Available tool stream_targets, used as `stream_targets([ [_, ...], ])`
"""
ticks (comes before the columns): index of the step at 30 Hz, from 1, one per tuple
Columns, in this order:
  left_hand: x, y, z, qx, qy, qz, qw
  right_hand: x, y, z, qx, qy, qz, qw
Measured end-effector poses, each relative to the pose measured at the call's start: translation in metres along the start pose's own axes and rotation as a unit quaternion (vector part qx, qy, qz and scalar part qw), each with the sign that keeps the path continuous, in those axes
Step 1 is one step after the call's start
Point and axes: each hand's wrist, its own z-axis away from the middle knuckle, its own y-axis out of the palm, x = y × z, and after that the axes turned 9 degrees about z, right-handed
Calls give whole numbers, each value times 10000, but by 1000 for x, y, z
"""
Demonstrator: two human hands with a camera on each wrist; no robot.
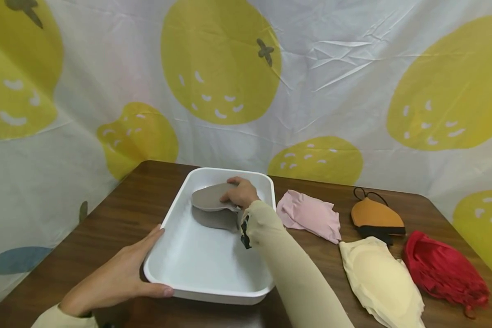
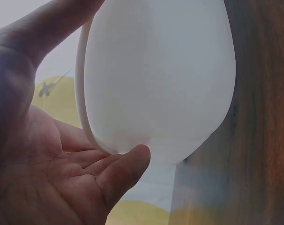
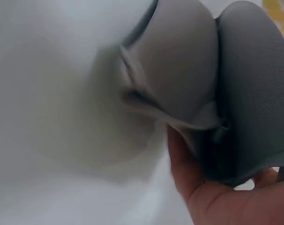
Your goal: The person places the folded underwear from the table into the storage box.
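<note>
A grey-brown bra (image 1: pixel 211 198) is in the far part of a white plastic basin (image 1: pixel 209 269). My right hand (image 1: pixel 241 193) reaches over the basin and holds the bra at its right side. In the right wrist view, thumb and fingers grip the bra's lower edge, its two molded cups (image 3: pixel 182 61) folded side by side above the basin floor. At the basin's near left corner, my left hand (image 1: pixel 120 271) grips the wall, thumb along the near side and fingers along the left side. The basin's outer wall (image 2: pixel 156 70) fills the left wrist view.
Right of the basin, a pink bra (image 1: pixel 309 215), an orange bra with black trim (image 1: pixel 375 213), a cream bra (image 1: pixel 381 278) and a red bra (image 1: pixel 443 269) lie on the brown wooden table (image 1: pixel 106 237). Behind the table hangs a white curtain (image 1: pixel 311 100) printed with yellow fruit.
</note>
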Motion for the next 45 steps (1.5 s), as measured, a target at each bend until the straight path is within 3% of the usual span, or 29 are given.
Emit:
stream_targets([
  [4,0,1,-1,-26,25,-60,10000,-1,-4,3,-41,-376,1084,9934],
  [8,0,0,-3,-32,85,-130,9999,1,-4,4,-41,-705,2083,9755],
  [11,1,-1,-4,-22,75,-88,9999,3,-4,5,0,-828,2475,9653],
  [19,0,-1,-4,29,69,-29,10000,11,-20,9,389,-746,2452,9658],
  [33,1,1,-1,-4,50,46,10000,13,-66,19,625,-808,2097,9724],
  [39,2,0,0,-2,10,20,10000,-2,-94,23,335,-958,1789,9786],
  [45,2,1,-1,3,72,3,10000,-33,-122,24,107,-1024,1475,9837],
])
